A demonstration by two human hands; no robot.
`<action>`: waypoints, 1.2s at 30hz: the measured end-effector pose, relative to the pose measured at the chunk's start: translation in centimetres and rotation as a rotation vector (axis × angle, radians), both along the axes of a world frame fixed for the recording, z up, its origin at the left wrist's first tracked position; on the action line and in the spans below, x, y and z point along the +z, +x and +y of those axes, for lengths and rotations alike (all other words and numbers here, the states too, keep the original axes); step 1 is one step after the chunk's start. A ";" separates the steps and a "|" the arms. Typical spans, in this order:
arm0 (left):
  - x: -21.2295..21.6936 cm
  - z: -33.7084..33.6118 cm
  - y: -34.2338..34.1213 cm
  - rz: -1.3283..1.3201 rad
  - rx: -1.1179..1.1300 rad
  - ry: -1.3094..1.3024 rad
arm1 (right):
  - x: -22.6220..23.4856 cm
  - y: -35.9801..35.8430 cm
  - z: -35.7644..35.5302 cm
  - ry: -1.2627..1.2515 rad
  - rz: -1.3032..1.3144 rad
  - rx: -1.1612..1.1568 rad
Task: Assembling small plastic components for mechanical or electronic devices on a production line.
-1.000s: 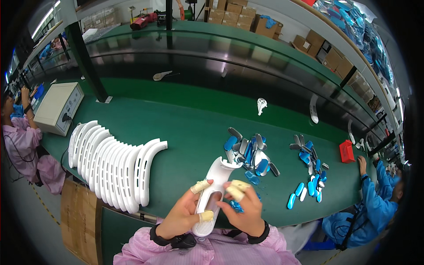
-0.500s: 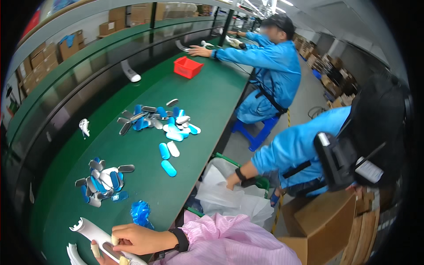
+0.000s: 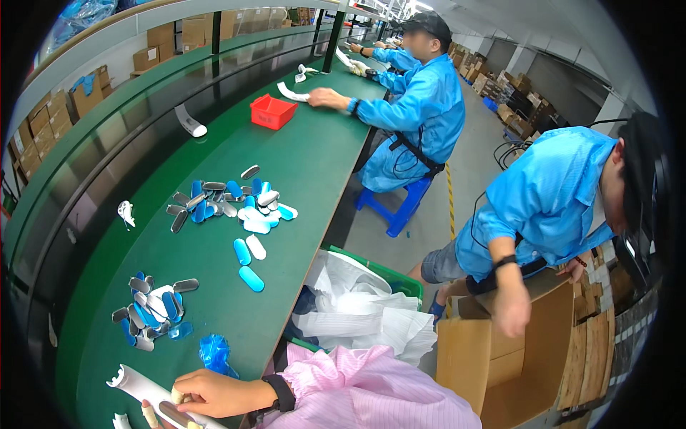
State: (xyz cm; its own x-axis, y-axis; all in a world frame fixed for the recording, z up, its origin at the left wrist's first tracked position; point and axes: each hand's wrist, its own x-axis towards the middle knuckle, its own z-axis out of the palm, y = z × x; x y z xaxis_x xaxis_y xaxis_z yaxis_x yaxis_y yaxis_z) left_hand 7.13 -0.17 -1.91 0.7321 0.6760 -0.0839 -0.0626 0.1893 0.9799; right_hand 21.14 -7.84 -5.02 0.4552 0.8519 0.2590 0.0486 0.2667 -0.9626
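Note:
A long white plastic housing (image 3: 136,382) with a grey oval area lies at the lower left. My right hand (image 3: 221,393) is over it, fingers closed in a pinch above the oval area; whatever is between them is hidden. My left hand (image 3: 148,415) shows only at the lower edge, its covered fingertips gripping the housing's side. Both hands have pale finger covers. A crumpled blue plastic film (image 3: 217,355) lies just beyond my right hand. Farther off is a pile of oval covers (image 3: 153,307), grey, white and blue. Another white part (image 3: 121,421) is partly cut off.
A second pile of oval covers (image 3: 243,204) and a red bin (image 3: 272,112) stand farther along the green table (image 3: 236,314). White parts lie by the left side. At right, a green crate (image 3: 400,282) holds white sheets, beside an open carton (image 3: 464,350) and a co-worker (image 3: 529,193). Another co-worker sits beyond.
The near co-worker has taken a hand from the crate and holds it over the carton. The seated co-worker's hand has moved at a white part. My hands stay at the housing; my view has shifted slightly.

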 end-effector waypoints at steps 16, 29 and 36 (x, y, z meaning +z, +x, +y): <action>-5.6 5.5 -3.6 0.015 -0.286 0.715 | -1.2 -0.7 1.1 0.044 -0.158 -0.041; -1.4 -0.1 -1.3 0.041 -0.022 0.167 | 1.0 0.4 1.6 -0.054 0.215 0.151; -0.5 -0.3 -1.5 0.068 0.005 0.165 | 0.3 0.1 2.4 -0.019 0.125 0.115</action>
